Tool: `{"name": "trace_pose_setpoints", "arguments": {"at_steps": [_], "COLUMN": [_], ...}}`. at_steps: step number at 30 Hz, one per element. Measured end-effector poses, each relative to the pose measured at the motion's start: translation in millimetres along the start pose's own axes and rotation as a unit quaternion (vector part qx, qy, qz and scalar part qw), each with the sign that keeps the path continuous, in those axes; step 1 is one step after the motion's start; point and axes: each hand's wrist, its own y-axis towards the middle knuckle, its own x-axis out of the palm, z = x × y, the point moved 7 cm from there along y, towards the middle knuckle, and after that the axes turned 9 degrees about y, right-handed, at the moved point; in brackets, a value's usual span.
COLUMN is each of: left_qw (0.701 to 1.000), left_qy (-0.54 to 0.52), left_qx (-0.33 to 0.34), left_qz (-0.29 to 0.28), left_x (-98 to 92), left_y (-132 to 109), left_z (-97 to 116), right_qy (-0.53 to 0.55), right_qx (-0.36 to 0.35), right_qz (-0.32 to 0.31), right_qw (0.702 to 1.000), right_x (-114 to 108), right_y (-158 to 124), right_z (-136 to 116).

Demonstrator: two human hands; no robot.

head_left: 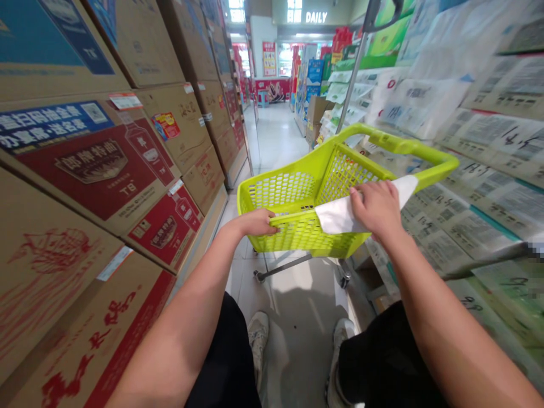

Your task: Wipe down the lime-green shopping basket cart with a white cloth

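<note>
A lime-green shopping cart (293, 187) stands sideways before me, its handle toward the right. My left hand (258, 221) is closed over the near rim of its basket, toward the front end. Farther right along the same rim, my right hand (377, 207) presses a white cloth (335, 215) against the plastic, fingers bent over it. The cloth drapes down the outside of the basket and reaches up toward the handle. Through the perforated walls the basket's inside shows only in part. Castor wheels on a metal frame rest on the floor.
Stacked cardboard cartons (123, 164) wall the left side. Shelves of white plastic-wrapped packs (488, 130) line the right, close to the cart handle. A metal pole (355, 73) rises behind the cart. The tiled aisle (276, 130) runs ahead toward blue boxes (314, 73) and a red counter (276, 88).
</note>
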Motion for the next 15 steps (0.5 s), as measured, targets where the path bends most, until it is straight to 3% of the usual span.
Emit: {"name": "trace_pose_setpoints", "arguments": {"at_steps": [2,4,9,11,13,15], "left_qw": [1.000,0.999,0.998,0.997,0.997,0.999], "left_qy": [0.015,0.037,0.039,0.021,0.013,0.010], "left_qx": [0.002,0.006,0.023,0.050,0.054,0.030], "left_qz": [0.004,0.027,0.052,0.050,0.044,0.036], "left_x": [1.1,0.3,-0.5,-1.6,-2.8,-4.0], "left_y": [2,4,7,5,3,0], "left_z": [3,9,15,14,8,-1], "right_qy": [-0.028,-0.019,0.096,0.119,0.111,0.075], "right_qx": [0.016,0.002,-0.125,-0.144,-0.128,-0.089], "right_qz": [0.046,0.049,-0.058,-0.085,-0.094,-0.070], "right_qw": [0.998,0.999,0.986,0.979,0.981,0.991], "right_x": [-10,-6,38,48,48,38], "right_y": [4,0,-30,-37,-34,-24], "right_z": [17,8,-84,-105,-100,-71]}}
